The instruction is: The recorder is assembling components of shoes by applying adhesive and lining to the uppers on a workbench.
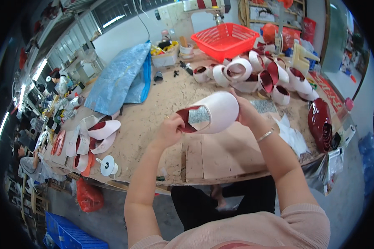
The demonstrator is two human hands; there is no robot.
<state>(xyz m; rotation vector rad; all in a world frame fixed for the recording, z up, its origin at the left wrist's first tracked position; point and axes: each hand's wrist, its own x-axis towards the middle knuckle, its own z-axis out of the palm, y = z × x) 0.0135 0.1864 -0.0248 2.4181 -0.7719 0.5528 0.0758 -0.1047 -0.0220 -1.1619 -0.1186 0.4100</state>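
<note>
White shoe upper (219,108) with a dark red lining, held raised above the brown worktable (147,110) between a person's two bare hands. The left hand (170,129) is closed on the edge of the opening, its fingertips partly lost against the lining; the right hand (246,108) holds the rounded far end, most of its fingers concealed behind the upper. Speckled grey shows through the opening; from where I stand I cannot tell whether it is the speckled slab (265,106) beyond, itself partly covered by the right hand and forearm.

Surroundings: at the back right, a heap of similar uppers (220,75), overlapping too closely to count, lies in front of a red plastic basket (224,52). At left, more white uppers (106,130) lie near a white spool (109,166), below a blue sheet (118,79) whose folds hide whatever may lie beneath. Near the right edge of the table rests a glossy dark red bundle (319,120), its exact kind hard to make out, with crumpled white material (293,136) beside it. A blue crate (70,232) on the floor is cut off below; figures in the left background are too small to read.
</note>
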